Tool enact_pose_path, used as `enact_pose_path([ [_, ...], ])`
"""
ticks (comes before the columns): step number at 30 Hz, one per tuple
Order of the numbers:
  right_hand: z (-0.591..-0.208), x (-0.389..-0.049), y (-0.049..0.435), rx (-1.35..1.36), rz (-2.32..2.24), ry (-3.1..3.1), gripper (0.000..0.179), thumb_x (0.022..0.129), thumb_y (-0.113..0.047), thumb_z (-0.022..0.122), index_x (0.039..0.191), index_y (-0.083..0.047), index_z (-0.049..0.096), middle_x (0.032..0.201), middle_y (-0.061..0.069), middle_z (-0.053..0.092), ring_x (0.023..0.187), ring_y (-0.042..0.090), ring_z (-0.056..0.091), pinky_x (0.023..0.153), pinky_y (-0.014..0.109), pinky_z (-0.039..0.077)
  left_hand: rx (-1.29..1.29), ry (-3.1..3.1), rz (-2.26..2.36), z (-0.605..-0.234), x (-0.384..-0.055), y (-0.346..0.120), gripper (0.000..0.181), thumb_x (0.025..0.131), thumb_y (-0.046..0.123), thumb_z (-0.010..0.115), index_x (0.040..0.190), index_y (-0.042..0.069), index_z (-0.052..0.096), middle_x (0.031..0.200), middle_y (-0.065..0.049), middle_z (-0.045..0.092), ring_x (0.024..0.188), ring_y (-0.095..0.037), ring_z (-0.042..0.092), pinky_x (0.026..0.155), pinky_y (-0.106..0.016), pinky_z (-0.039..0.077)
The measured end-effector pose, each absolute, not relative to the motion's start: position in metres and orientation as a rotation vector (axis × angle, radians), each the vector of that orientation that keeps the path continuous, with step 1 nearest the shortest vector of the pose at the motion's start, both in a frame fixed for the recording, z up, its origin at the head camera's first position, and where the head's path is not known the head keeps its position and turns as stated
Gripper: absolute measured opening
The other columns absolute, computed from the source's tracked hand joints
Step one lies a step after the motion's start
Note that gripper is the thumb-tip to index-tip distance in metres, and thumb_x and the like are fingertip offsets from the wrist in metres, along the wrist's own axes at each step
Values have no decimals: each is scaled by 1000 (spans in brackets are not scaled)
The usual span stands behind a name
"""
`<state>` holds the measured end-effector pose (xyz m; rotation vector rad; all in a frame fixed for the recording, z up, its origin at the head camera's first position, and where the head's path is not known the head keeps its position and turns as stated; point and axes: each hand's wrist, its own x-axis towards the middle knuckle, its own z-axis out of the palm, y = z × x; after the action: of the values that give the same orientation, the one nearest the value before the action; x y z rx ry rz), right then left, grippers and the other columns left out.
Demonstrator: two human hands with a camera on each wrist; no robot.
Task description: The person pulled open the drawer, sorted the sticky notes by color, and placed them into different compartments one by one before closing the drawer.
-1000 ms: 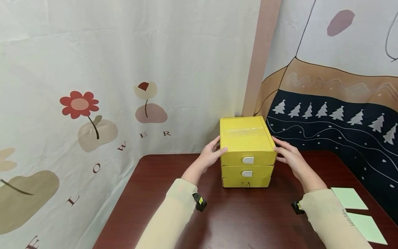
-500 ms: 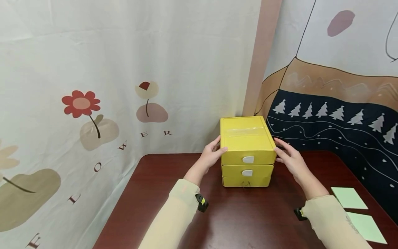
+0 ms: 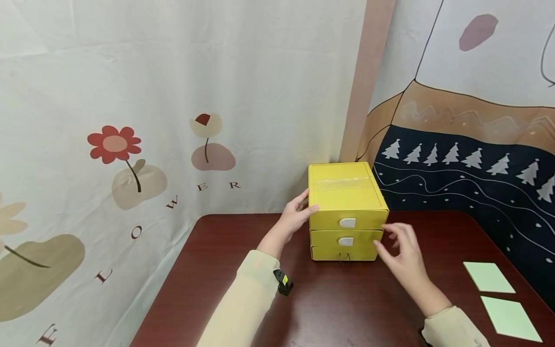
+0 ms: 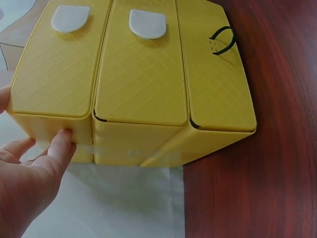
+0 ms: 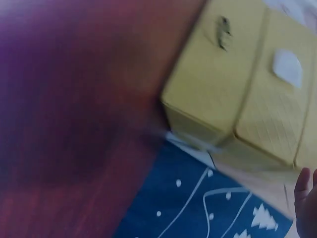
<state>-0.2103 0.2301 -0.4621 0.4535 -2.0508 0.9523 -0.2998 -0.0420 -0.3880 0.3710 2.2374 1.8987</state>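
A yellow three-tier drawer box (image 3: pixel 340 196) stands on the table, its front toward me. White rounded tabs (image 4: pixel 147 24) mark the top and middle drawers, and a dark cord loop (image 4: pixel 234 38) sits on the lowest one. Clear tape (image 3: pixel 342 183) crosses its top. My left hand (image 3: pixel 293 220) rests against the box's left side, the thumb at the upper front corner and fingertips touching the side panel. Off the box's right front edge, my right hand (image 3: pixel 404 254) holds nothing, its fingers slightly bent and thumb apart. Only fingertips of it show in the blurred right wrist view.
Two pale green paper squares (image 3: pixel 490 277) lie at the right side of the dark red table (image 3: pixel 342 308). A light curtain (image 3: pixel 260 96) with flower prints hangs behind the box. Dark tree-patterned cloth (image 3: pixel 459 185) hangs at the right.
My right hand has left the upper right side of the box and moved down and toward me. The left hand keeps its place, and the box stands as before.
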Motion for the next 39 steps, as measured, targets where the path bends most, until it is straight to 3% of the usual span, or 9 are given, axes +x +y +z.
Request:
enact_pose_path([
  [5,-484,-205,215,626,613,-2220,30,77,-23,72,103,-9,66,102,3,58,92,17,54,75,28,48,359,2247,1885,-390,-301,-42,67,91,28,63,149,25,29,152,-5,33,142,-27,26,110,-41,34],
  [9,-497,-205,202,709,398,-2323,33,73,-23,78,102,-14,68,101,-2,61,91,16,57,68,34,52,370,2239,1903,-392,-302,-42,67,91,27,63,149,24,29,152,-6,33,142,-27,27,110,-42,33],
  [15,-512,-207,189,694,198,-2480,41,71,-26,82,107,-13,69,105,0,62,94,18,59,67,34,53,383,2209,1882,-382,-296,-42,69,92,22,61,150,18,25,153,-11,30,142,-29,26,111,-42,32],
  [24,-521,-217,179,623,83,-2597,36,71,-22,81,103,-9,70,99,4,61,87,22,58,62,34,52,396,2224,1912,-392,-302,-42,68,92,27,62,150,23,27,153,-6,31,142,-27,25,111,-42,32],
  [36,-527,-226,171,638,98,-2555,8,73,-12,77,76,-11,70,75,2,56,68,22,54,51,34,47,396,2226,1931,-391,-300,-41,67,92,25,61,150,19,28,152,-10,32,141,-29,28,109,-42,34],
  [39,-526,-225,169,618,98,-2532,9,73,-10,76,69,-12,68,70,1,54,64,22,53,47,34,45,398,2235,1922,-389,-299,-41,68,92,25,62,150,19,28,153,-9,30,142,-31,25,111,-43,32],
])
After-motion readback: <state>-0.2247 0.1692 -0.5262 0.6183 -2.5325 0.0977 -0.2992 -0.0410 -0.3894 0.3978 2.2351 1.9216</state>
